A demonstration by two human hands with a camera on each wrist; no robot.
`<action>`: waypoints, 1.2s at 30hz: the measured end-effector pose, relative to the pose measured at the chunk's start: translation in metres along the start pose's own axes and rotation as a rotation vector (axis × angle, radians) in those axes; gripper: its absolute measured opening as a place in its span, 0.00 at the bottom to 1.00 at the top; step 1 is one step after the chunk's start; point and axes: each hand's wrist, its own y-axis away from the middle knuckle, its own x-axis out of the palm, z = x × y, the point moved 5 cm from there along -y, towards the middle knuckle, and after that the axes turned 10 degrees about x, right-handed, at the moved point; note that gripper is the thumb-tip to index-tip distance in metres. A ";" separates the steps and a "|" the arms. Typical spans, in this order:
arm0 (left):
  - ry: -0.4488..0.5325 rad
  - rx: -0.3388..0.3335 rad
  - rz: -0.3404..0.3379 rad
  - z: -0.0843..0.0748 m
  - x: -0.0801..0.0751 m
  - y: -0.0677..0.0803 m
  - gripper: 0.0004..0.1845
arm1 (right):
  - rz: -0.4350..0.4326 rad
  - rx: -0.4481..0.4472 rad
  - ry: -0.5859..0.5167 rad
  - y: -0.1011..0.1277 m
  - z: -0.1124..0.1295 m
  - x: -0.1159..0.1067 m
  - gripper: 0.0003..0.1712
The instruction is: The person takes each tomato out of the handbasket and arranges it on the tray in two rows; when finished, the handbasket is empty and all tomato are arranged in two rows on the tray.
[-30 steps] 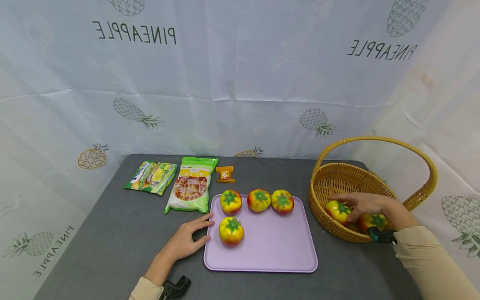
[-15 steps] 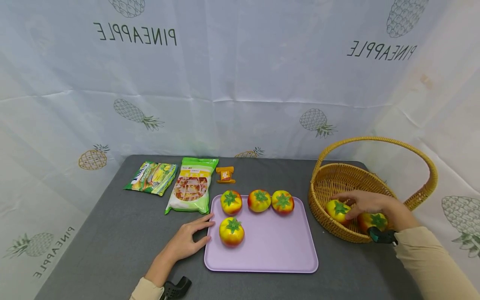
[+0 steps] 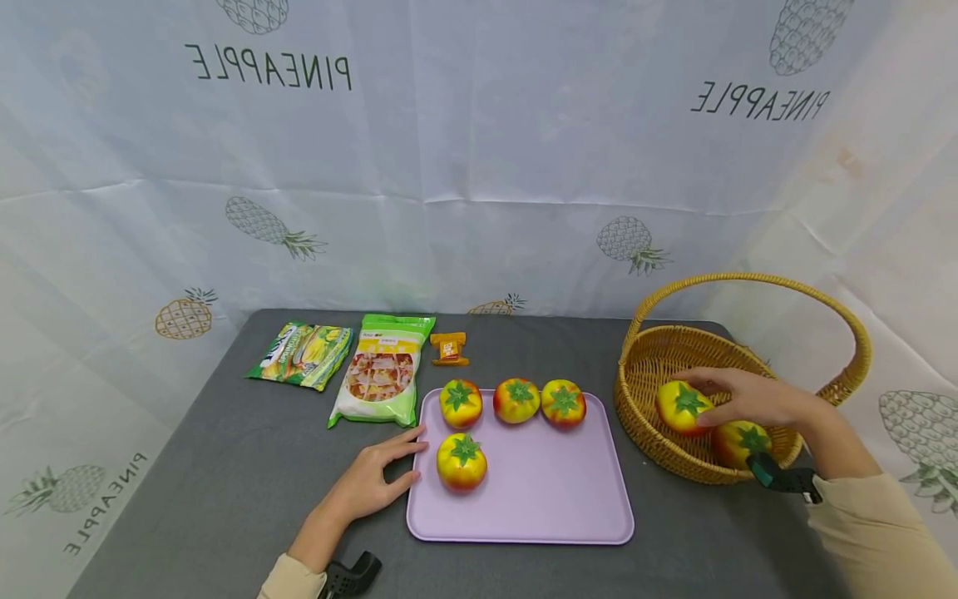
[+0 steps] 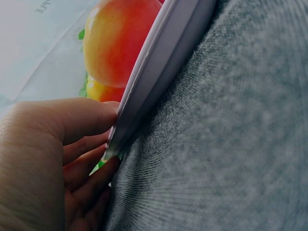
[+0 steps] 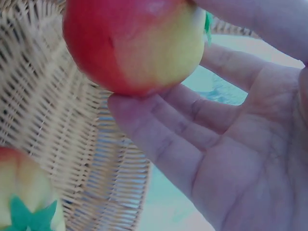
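My right hand (image 3: 756, 398) holds a red-and-yellow tomato (image 3: 683, 406) between thumb and fingers inside the wicker basket (image 3: 632, 416). In the right wrist view this tomato (image 5: 134, 43) sits at the fingertips, its green top mostly hidden. A second tomato (image 3: 739, 443) lies in the basket under the right wrist; in the right wrist view that tomato (image 5: 29, 192) shows at lower left. My left hand (image 3: 374, 478) touches the left rim of the lilac tray (image 3: 546, 499) with fairly straight fingers. Several similar tomatoes are on the tray, including a front-left tomato (image 3: 461, 462).
Behind the tray lie a green-and-white food bag (image 3: 382, 374), a flat green packet (image 3: 303, 355) and a small orange wrapped snack (image 3: 450, 349). The basket's tall handle (image 3: 756, 277) arches over its opening. A pineapple-print curtain (image 3: 479, 166) hangs behind the grey table (image 3: 224, 466).
My right hand has raised the tomato slightly and shifted it a little to the right within the basket. The left hand and the tray have stayed put.
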 end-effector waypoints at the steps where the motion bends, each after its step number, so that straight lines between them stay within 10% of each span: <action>1: 0.002 0.000 0.000 0.000 0.000 0.000 0.21 | -0.005 -0.004 -0.010 0.002 0.002 0.000 0.35; 18: -0.020 0.030 -0.011 -0.001 -0.001 0.001 0.21 | -0.185 -0.131 -0.154 0.003 0.051 0.045 0.35; 36: -0.015 0.020 -0.013 -0.001 0.000 0.000 0.21 | -0.131 -0.212 -0.424 -0.040 0.092 0.140 0.35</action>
